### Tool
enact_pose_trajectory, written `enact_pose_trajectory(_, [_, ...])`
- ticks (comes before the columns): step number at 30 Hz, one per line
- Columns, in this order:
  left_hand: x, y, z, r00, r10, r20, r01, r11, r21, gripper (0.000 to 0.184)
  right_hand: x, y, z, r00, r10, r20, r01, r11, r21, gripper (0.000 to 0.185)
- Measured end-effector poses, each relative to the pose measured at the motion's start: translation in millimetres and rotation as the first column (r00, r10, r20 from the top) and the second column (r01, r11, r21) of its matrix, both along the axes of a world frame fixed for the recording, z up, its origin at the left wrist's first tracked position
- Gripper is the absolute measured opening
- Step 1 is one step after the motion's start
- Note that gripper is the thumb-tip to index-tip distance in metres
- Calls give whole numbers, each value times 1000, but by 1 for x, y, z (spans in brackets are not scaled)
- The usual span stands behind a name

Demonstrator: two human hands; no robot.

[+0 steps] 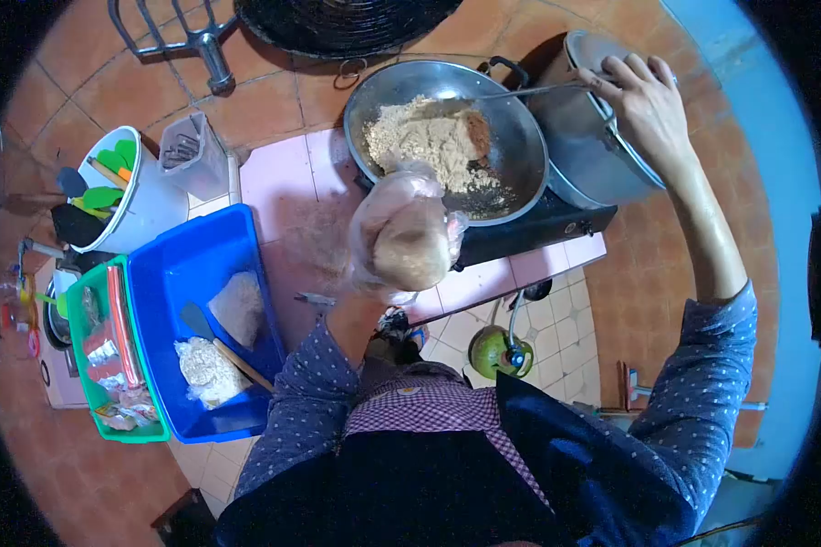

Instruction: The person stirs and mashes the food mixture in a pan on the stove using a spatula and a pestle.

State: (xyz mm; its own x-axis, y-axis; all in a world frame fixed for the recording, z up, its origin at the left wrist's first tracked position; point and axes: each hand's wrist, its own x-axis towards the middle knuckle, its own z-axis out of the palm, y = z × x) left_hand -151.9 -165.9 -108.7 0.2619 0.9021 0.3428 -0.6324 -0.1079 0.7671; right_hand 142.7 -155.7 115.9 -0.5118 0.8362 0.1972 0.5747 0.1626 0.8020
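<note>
My left hand [412, 257], smeared by motion, is closed around a clear plastic bag [365, 232] at the near rim of a metal wok [527, 150]. The bag's crumpled top opens toward the wok; its contents are hard to make out. Inside the wok lies a heap of pale beige flour-like powder [429, 146], with a reddish-brown patch [477, 135] at its right. My right hand [639, 105] grips the end of a long-handled metal utensil [529, 91]. Its handle reaches across the wok, and its head is hidden in the powder.
Under the wok is a black stove [570, 228] on a pink tiled counter [292, 182]. A tall metal pot [575, 169] stands to the right. Leftward are a blue tub [164, 301], a green basket [160, 424], and a white bucket [146, 205] of utensils. A green gas cylinder [490, 351] stands below.
</note>
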Motion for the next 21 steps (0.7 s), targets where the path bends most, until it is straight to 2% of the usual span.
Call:
enact_pose_trajectory(1, [-5,-1,6,991,-93,95,105,987,-122,49,2,-4,4,1000,-10,-5,10,1000,5,48])
enact_pose_trajectory(2, [-12,8,6,808,-333,486,432,896,-104,59,5,-7,7,991,-121,-54,120,992,-25,47])
enact_pose_trajectory(3, [-20,16,5,807,-343,481,441,892,-104,59,9,-10,9,967,-233,-99,228,972,-61,46])
enact_pose_trajectory(4, [-27,24,3,995,-38,97,27,993,116,62,20,-12,10,983,-173,-62,172,985,-16,43])
enact_pose_trajectory(5, [-29,28,3,904,385,-184,-266,846,462,66,25,-18,10,979,-192,-72,191,981,-15,43])
enact_pose_trajectory(7, [-23,31,24,774,623,-114,-491,704,513,73,28,-25,14,947,-309,-89,305,951,-55,34])
enact_pose_trajectory(8, [-24,20,39,906,33,421,-113,980,166,67,33,-27,16,954,-299,-9,298,953,-57,32])
enact_pose_trajectory(9, [-24,25,53,908,23,419,-103,980,171,67,27,-30,17,951,-309,-13,308,950,-54,32])
enact_pose_trajectory(10, [-23,37,64,945,307,115,-327,908,261,64,14,-33,15,933,-359,-26,356,932,-73,32])
enact_pose_trajectory(11, [-21,51,71,799,580,-161,-478,774,415,61,8,-37,15,912,-408,-39,403,911,-92,32])
enact_pose_trajectory(12, [-20,67,71,820,571,38,-482,654,584,54,15,-38,8,965,-262,-3,261,963,-69,32])
enact_pose_trajectory(13, [-6,62,85,893,425,145,-449,831,328,48,15,-37,-3,966,-259,11,259,964,-57,32])
enact_pose_trajectory(15, [4,74,93,938,305,163,-342,889,304,40,5,-28,-18,858,-510,61,512,842,-171,32])
enact_pose_trajectory(16, [4,90,92,840,532,-109,-452,797,401,40,-4,-31,-19,856,-513,55,515,840,-173,32])
enact_pose_trajectory(17, [12,110,81,712,654,-255,-520,736,434,47,-15,-36,-17,887,-462,3,450,863,-230,31])
enact_pose_trajectory(18, [17,116,86,731,633,-256,-504,753,422,48,-21,-42,-15,911,-410,-54,380,881,-282,31])
enact_pose_trajectory(19, [22,122,89,749,611,-256,-489,770,410,48,-22,-45,-12,910,-411,-60,379,880,-286,31])
enact_pose_trajectory(21, [33,142,75,782,572,-247,-463,799,384,50,-23,-52,-4,960,-205,-193,114,911,-397,30])
